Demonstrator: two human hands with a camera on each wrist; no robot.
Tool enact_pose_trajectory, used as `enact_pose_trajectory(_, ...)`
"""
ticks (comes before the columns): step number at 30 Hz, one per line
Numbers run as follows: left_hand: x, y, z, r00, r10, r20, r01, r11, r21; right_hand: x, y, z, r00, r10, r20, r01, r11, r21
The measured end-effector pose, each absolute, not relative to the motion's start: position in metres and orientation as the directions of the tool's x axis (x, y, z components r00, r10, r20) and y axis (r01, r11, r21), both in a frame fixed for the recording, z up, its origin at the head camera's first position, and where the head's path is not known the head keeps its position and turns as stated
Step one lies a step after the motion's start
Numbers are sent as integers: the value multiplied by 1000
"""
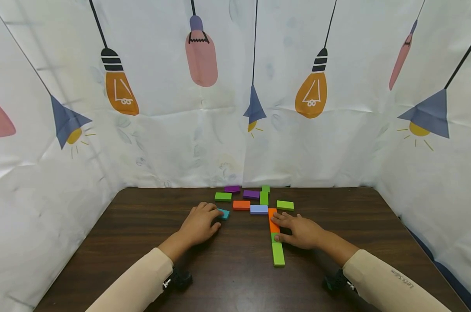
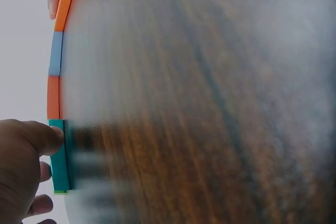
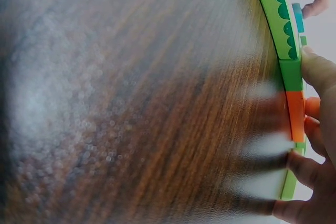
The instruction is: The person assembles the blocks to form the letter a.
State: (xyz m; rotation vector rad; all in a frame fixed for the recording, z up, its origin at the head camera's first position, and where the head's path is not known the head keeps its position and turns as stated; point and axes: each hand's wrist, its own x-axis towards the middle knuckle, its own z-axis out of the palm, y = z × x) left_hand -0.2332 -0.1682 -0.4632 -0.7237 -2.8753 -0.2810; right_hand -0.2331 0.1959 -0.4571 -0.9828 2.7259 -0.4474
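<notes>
In the head view, my left hand touches a small teal block with its fingertips. The left wrist view shows the thumb overlapping that teal block. My right hand lies over a vertical line of blocks, fingers spread. Its fingertips rest on an orange block, its thumb by a short green block. A light green block continues the line toward me; the right wrist view shows scalloped dark green print on its side. A blue block and a red-orange block lie end to end between the hands.
Behind lie two purple blocks, a green block at left and two green blocks in a column. Another light green block is beyond my right hand. A patterned white cloth hangs around the dark wooden table.
</notes>
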Motion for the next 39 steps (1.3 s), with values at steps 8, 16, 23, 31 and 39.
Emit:
enact_pose_trajectory(8,-234,-170,-463,-862,461,208,497,850,174,-233,197,-457,-754,-651,-90,-585,727,-359)
enact_pose_trajectory(16,-239,-172,-464,-851,477,219,515,839,174,-234,197,-458,-753,-652,-90,-588,727,-353)
enact_pose_trajectory(23,-239,-171,-464,-854,470,225,511,840,186,-233,197,-457,-756,-648,-95,-584,732,-352)
enact_pose_trajectory(31,-236,-161,-462,-853,472,225,518,820,242,-233,197,-458,-754,-650,-96,-587,732,-345)
enact_pose_trajectory(39,-230,-146,-460,-815,525,244,578,765,285,-232,197,-457,-751,-654,-88,-591,726,-351)
